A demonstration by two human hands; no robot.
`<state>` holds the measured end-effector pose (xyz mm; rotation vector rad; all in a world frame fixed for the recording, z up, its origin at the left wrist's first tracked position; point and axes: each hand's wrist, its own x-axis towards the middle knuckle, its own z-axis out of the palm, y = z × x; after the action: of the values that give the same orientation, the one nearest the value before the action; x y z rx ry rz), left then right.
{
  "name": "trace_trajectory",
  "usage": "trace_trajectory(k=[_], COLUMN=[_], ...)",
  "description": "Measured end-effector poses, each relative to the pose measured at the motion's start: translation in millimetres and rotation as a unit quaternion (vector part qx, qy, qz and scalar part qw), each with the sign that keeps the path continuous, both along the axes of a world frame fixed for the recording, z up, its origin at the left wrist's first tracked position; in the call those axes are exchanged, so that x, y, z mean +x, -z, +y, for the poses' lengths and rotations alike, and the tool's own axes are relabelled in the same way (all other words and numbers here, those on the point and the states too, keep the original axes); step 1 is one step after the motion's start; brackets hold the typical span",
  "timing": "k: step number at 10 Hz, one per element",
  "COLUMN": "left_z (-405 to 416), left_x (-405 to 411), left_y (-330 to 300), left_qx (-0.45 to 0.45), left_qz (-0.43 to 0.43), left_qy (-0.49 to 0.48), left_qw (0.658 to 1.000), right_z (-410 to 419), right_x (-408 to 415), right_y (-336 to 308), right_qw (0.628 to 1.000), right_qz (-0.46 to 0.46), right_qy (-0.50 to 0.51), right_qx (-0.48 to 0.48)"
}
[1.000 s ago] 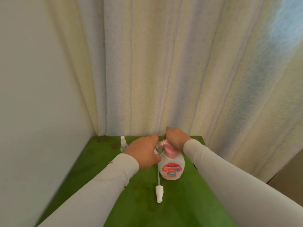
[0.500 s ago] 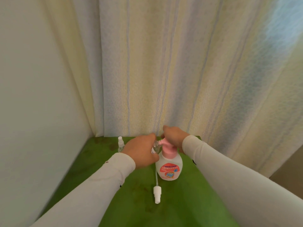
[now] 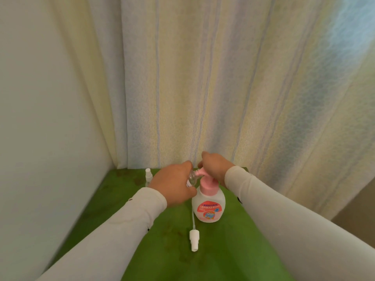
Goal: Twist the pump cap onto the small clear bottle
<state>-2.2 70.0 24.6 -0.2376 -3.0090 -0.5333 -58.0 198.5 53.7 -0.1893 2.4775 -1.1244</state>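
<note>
Glossy white plastic pump bottle [image 3: 209, 205] between the hands; clear small bottle [image 3: 50, 177] looks smooth; matt green tabletop [image 3: 223, 250] below.
</note>
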Motion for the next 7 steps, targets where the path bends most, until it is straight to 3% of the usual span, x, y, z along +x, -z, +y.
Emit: trace_trajectory(k=[1,6,7], left_z=[2,1,-1], left_x=[2,4,2], left_y=[8,5,-2], left_qx=[-0.002,-0.02,-0.003], left_qz=[-0.014,-0.038,-0.023], left_qy=[-0.01,-0.002,0.001], left_qw=[1.0,0.999,1.0], right_z=[0,-1,0], right_x=[4,7,0], right_y=[9,7,2], right_qw=[0.999,0.999,0.999], right_qz=[0.013,-0.008,-0.031], right_qy=[-0.008,0.005,0.027], right_qx=[0.044,0.051,-0.018])
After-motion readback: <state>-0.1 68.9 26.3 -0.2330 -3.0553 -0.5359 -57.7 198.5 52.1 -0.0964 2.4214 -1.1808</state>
